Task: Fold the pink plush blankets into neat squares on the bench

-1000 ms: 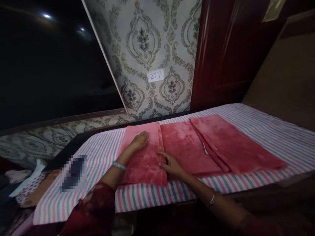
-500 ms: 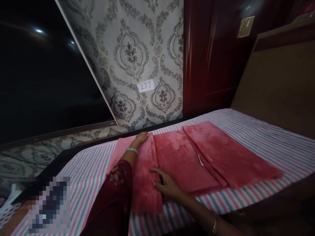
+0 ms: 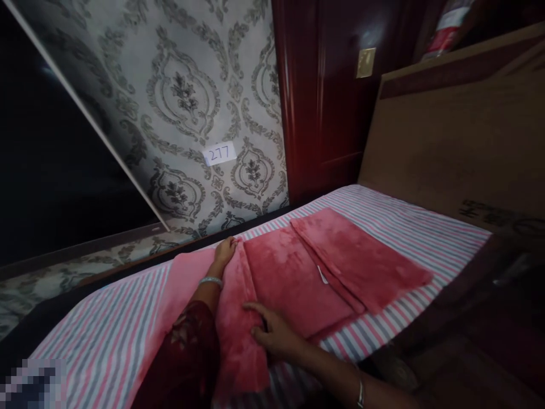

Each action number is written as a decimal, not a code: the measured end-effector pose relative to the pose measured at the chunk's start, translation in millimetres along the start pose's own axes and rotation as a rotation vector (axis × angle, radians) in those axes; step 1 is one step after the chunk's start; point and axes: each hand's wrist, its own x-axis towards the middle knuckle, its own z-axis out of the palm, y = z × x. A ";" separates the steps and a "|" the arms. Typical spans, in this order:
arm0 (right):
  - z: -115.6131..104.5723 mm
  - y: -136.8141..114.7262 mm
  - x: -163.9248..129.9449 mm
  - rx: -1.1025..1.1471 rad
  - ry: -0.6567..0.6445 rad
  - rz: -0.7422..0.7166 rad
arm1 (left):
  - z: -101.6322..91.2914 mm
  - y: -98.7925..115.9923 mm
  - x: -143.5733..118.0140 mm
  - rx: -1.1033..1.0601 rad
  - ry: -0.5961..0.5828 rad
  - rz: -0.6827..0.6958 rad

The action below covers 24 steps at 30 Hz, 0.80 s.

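A pink plush cloth (image 3: 293,272) lies folded in overlapping panels on a striped sheet (image 3: 106,341). My left hand (image 3: 224,250) rests flat on the far edge of the left folded panel (image 3: 234,335), fingers together, a bangle on the wrist. My right hand (image 3: 268,329) presses on the near part of the same fold line, fingers spread on the fabric. A small white tag (image 3: 322,275) shows between the two right panels.
The bed's brown headboard (image 3: 447,147) rises at the right. Patterned wallpaper with a paper label reading 277 (image 3: 219,153) stands behind the bed, beside a dark red wooden panel (image 3: 323,102). A dark area (image 3: 51,187) fills the left.
My left hand has slid farther along the folded panel to its far edge. The right hand stays on the near fold. The view has swung to the right.
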 end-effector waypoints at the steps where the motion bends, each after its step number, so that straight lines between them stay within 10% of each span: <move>1: -1.3 -3.1 -0.8 -0.016 -0.013 -0.003 | 0.0 1.1 0.3 0.006 0.003 0.002; 8: -25.1 -22.1 -20.9 -0.108 -0.073 -0.066 | -22.4 23.8 -7.7 0.023 0.073 0.026; 13: -105.4 -25.8 -22.4 -0.523 0.289 -0.220 | -33.4 43.1 -44.3 -0.010 0.115 0.088; 17: -166.2 -36.5 -5.2 -1.014 0.500 -0.037 | -29.0 64.1 -71.3 -0.119 0.058 0.130; 24: -170.9 -37.9 -20.7 -1.269 0.349 0.159 | -1.2 125.2 -48.3 -0.496 -0.170 0.043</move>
